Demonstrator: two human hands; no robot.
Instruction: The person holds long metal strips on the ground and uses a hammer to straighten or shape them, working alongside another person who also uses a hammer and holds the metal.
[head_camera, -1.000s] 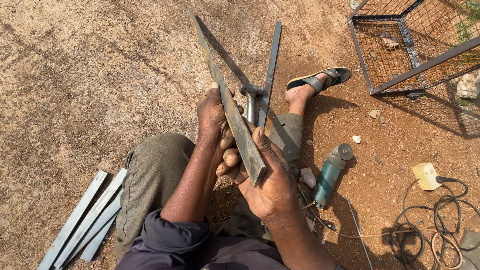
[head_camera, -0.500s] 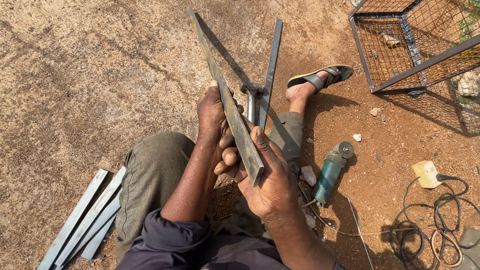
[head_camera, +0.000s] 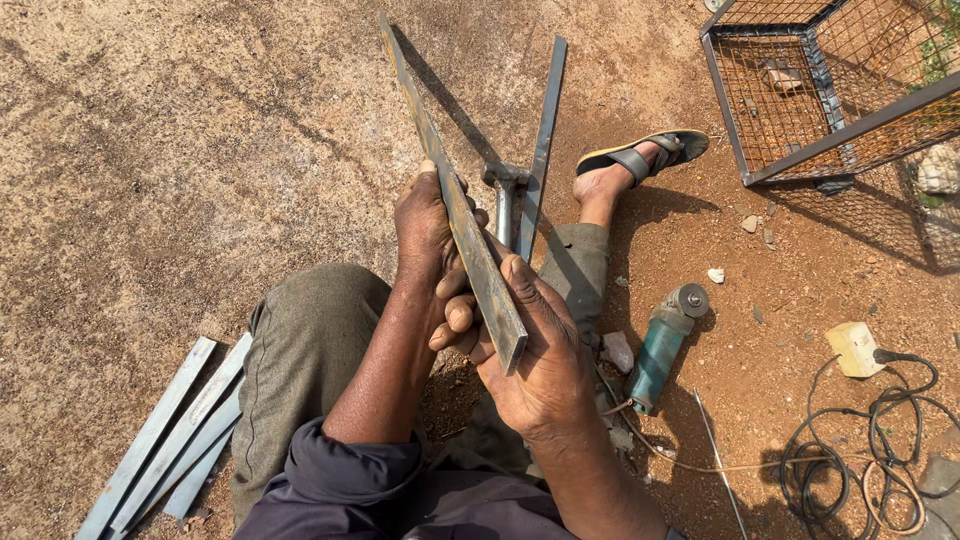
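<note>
I sit on bare ground and hold a long rusty flat steel bar (head_camera: 440, 165) tilted up and away from me. My left hand (head_camera: 425, 225) grips it from the left side at mid length. Closer to me, my right hand (head_camera: 535, 345) clasps its near end, thumb laid along the bar's edge. Just behind the bar a hammer (head_camera: 503, 195) and a second flat bar (head_camera: 540, 150) rest over my outstretched right leg.
A teal angle grinder (head_camera: 662, 350) lies by my right knee. Several grey steel strips (head_camera: 170, 435) lie at the lower left. A wire mesh cage frame (head_camera: 830, 90) stands top right. A socket box (head_camera: 855, 348) and tangled black cable (head_camera: 865, 460) sit at right.
</note>
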